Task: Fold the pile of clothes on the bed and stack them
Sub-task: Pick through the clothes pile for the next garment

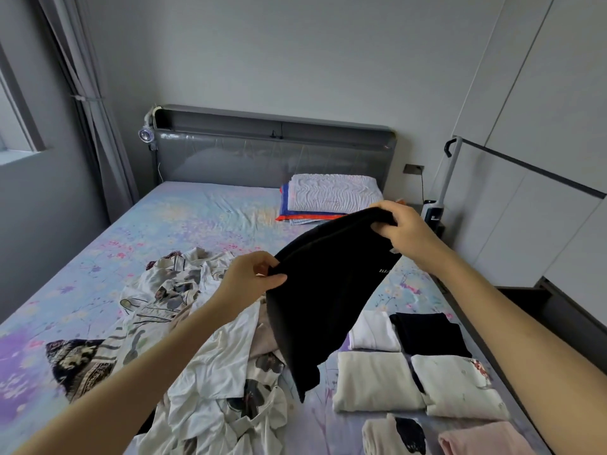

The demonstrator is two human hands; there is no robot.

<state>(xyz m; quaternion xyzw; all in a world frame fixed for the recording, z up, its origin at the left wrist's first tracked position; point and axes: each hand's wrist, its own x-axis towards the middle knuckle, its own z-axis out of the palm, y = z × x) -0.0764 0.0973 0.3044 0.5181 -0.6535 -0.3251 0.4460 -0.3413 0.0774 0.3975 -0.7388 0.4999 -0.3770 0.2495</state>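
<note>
A black garment (322, 290) hangs in the air above the bed, held up by both hands at its top edge. My left hand (249, 277) pinches its left end, and my right hand (404, 228) grips its right end, higher and farther back. Below and to the left lies a pile of unfolded clothes (210, 349), mostly white with dark flower prints. Folded pieces lie in rows at the right: a white one (372, 331), a black one (430, 333), a cream one (374, 380), a floral cream one (460, 385), a pink one (483, 440).
The bed (184, 218) has a pastel flowered sheet. At its head lie a pillow on folded blankets (331, 195) and a grey headboard (272, 152). A dark patterned cloth (78, 362) lies at the left. A wardrobe (538, 159) stands to the right, a curtain (95, 126) to the left.
</note>
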